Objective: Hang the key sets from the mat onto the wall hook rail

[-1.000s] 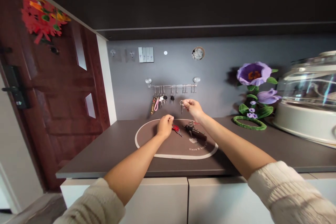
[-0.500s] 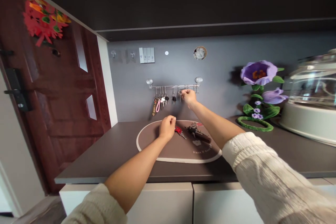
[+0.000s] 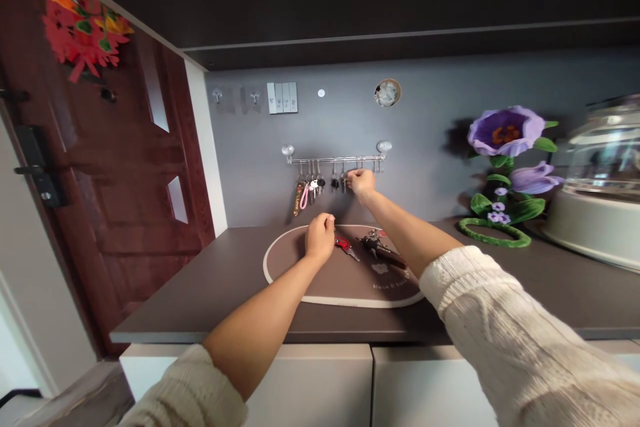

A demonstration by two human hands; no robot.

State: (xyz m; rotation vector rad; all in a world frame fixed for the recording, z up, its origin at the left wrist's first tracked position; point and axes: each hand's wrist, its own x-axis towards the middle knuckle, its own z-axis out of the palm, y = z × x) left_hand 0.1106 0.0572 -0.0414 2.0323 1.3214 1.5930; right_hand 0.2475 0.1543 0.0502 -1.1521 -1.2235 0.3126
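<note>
- My right grip is raised at the clear hook rail on the grey wall, fingertips pinched together on a small key.
- That key hangs upright just under the rail; I cannot tell whether its ring sits on a hook or only my fingers bear it.
- Just left of it a black key hangs from the rail, and farther left hang more keys, a pink strap and a brown tag.
- My left grip is lower, above the brown mat, thumb and fingers drawn closed; I cannot see whether anything is inside.
- A red key lies on the mat just right of my left grip.
- A dark key bunch lies on the mat farther right, near my right forearm.
- The mat lies on the dark tabletop, well apart from the purple flowers.
</note>
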